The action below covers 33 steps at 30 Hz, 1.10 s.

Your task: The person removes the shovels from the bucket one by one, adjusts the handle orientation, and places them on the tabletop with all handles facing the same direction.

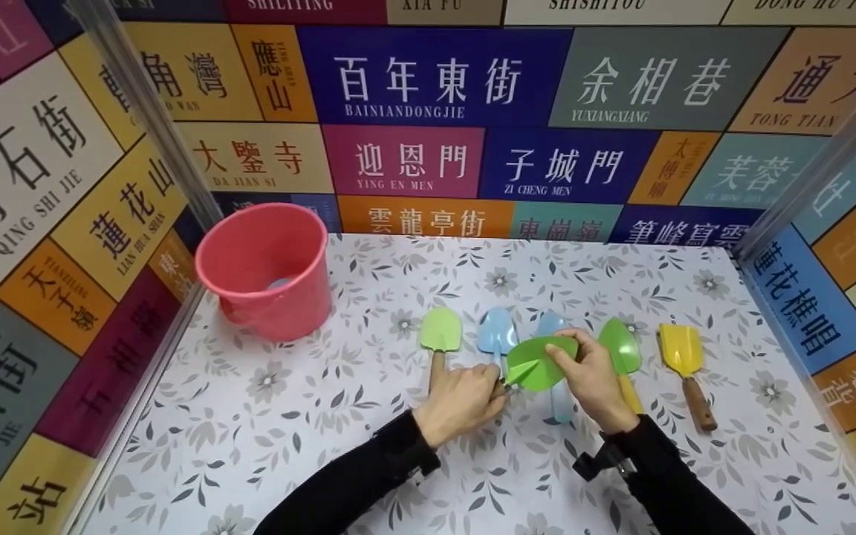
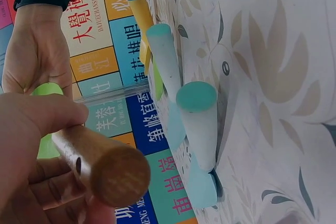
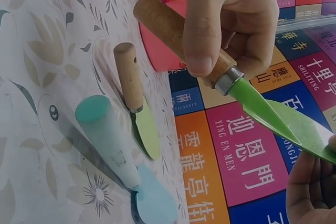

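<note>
A green hand trowel (image 1: 536,370) with a wooden handle (image 2: 107,166) is held up over the table between both hands. My left hand (image 1: 465,401) grips its wooden handle; the right wrist view shows thumb and fingers wrapped round it near the metal collar. At the leaf-shaped blade (image 3: 286,121), my right hand (image 1: 597,383) pinches the far end between thumb and fingers. Beneath the hands lie two blue trowels, one light blue trowel (image 1: 497,331) on the left and another blue trowel (image 1: 562,405) partly covered by the right hand and the green blade.
A pale green trowel (image 1: 441,329) lies left of the blue ones. To the right are a green trowel (image 1: 621,345) with a yellow handle and a yellow shovel (image 1: 682,349) with a wooden handle. A pink bucket (image 1: 294,312) stands back left. Sign-patterned walls enclose the floral table (image 1: 212,438).
</note>
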Motion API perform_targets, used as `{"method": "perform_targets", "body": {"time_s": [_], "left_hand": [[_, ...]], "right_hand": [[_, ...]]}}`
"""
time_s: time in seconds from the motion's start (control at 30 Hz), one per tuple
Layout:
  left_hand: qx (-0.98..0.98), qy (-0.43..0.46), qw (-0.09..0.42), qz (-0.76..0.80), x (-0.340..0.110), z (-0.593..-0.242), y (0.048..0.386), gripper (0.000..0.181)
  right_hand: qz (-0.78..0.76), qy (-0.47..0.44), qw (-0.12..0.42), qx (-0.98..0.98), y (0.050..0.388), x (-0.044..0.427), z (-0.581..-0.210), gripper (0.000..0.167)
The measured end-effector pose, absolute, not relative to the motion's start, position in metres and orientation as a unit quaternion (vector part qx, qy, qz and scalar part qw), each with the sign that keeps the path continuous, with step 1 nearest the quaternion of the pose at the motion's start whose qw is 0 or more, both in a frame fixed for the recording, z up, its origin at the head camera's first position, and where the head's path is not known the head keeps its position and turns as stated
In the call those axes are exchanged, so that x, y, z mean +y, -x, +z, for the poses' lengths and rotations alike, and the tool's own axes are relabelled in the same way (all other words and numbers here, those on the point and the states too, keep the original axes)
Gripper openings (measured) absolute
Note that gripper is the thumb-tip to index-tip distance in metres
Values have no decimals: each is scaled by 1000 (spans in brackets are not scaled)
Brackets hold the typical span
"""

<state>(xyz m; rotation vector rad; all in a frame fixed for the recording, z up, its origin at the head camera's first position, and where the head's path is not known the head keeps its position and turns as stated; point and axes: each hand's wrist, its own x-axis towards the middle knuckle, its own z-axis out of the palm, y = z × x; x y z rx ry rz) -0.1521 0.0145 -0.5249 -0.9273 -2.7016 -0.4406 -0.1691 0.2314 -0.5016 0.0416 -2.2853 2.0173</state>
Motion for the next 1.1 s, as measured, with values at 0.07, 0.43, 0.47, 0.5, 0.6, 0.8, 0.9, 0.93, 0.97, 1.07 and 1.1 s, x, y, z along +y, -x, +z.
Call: {"method": "perform_targets", "body": {"time_s": [0.07, 0.43, 0.47, 0.5, 0.6, 0.8, 0.9, 0.93, 0.97, 1.07, 1.1], "left_hand": [[-928, 317, 127, -150, 15, -525, 152, 21], [-937, 305, 116, -128, 14, -523, 153, 23], [-937, 305, 121, -119, 14, -522, 152, 23], [-938, 304, 127, -112, 13, -521, 152, 24], [-934, 308, 160, -88, 11, -521, 153, 26], [-919, 310, 230, -82, 2, -525, 158, 27], [-917, 303, 236, -110, -7, -523, 160, 27], [-917, 299, 237, -119, -10, -522, 161, 27], [-917, 295, 235, -132, -14, -521, 162, 27], [-921, 279, 216, -165, -25, -517, 164, 25], [-922, 273, 212, -174, -29, -516, 165, 24]], "right_hand": [[664, -17, 48, -746, 170, 232, -502, 14], [663, -36, 55, -745, 171, 234, -503, 14], [665, -39, 54, -744, 171, 234, -502, 14], [666, -44, 54, -743, 171, 234, -502, 14], [667, -54, 54, -741, 170, 236, -499, 15], [663, -60, 51, -744, 167, 245, -494, 15], [666, -78, 52, -741, 164, 252, -495, 15], [662, -84, 53, -743, 163, 255, -496, 16], [656, -89, 55, -748, 162, 258, -497, 18], [632, -83, 56, -768, 157, 268, -499, 18], [620, -78, 56, -779, 155, 271, -500, 18]]}}
